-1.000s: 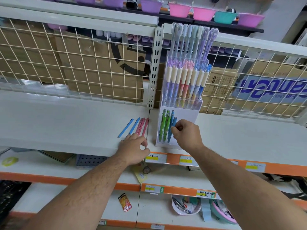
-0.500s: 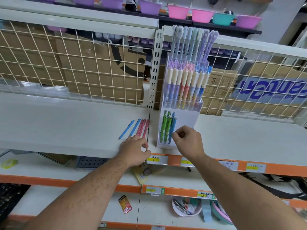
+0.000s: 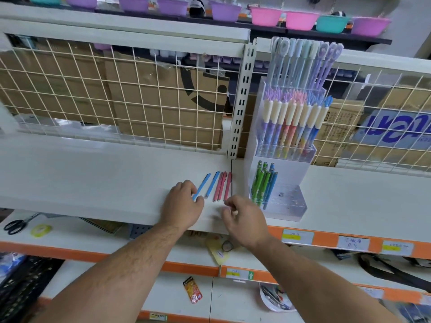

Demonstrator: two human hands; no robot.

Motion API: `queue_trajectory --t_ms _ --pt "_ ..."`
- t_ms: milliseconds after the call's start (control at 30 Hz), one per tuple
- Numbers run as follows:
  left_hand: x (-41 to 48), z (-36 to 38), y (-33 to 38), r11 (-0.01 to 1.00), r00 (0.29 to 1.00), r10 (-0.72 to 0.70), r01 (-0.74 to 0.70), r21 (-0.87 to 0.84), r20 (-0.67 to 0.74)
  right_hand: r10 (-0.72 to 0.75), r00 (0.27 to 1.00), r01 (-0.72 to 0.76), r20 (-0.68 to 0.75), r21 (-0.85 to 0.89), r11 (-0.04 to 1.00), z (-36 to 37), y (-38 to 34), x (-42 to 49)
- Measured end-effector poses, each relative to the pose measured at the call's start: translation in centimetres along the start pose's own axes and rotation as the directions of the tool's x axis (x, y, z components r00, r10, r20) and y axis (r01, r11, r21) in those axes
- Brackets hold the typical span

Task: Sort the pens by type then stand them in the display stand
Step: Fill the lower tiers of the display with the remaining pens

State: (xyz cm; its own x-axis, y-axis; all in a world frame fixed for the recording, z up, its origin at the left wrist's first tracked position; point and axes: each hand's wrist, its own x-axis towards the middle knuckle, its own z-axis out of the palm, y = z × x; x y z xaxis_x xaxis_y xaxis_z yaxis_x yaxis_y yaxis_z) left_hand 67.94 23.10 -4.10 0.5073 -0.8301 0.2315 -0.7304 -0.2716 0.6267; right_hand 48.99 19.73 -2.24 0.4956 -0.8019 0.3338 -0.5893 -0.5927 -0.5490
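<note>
White shelf (image 3: 93, 173) with loose pens and a clear display stand (image 3: 279, 183). Two blue pens (image 3: 206, 184) and three pink pens (image 3: 222, 185) are laid side by side on the shelf, just left of the stand. Green and blue pens (image 3: 263, 183) are stood in the stand's lowest tier (taller pastel pens fill the tiers behind). The left hand (image 3: 184, 206) is rested palm down, its fingertips touching the leftmost blue pen. The right hand (image 3: 245, 217) is held loosely curled near the pink pens' lower ends; whether anything is gripped cannot be told.
</note>
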Motion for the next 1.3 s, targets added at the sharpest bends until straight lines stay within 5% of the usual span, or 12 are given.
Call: queue_trajectory --t_ms 467,900,1067,1300 --pt "4.9 1.3 2.6 0.934 0.964 -0.161 0.081 0.347 0.209 0.099 0.995 -0.096 0.032 -0.085 0.992 2.8 0.0 1.2" --pt "5.0 1.4 2.8 0.936 0.942 -0.187 0.085 0.342 0.277 0.115 0.992 -0.111 0.052 -0.073 0.991 2.7 -0.3 1.3" --pt "4.6 0.9 2.1 0.971 0.947 -0.209 0.172 0.164 0.244 0.148 0.987 -0.147 0.067 -0.019 0.989 2.3 -0.3 1.5" --pt "0.4 0.2 3.8 0.850 0.958 -0.137 0.245 -0.467 0.254 0.245 0.969 -0.231 -0.019 0.271 0.934 -0.3 -2.0 2.3"
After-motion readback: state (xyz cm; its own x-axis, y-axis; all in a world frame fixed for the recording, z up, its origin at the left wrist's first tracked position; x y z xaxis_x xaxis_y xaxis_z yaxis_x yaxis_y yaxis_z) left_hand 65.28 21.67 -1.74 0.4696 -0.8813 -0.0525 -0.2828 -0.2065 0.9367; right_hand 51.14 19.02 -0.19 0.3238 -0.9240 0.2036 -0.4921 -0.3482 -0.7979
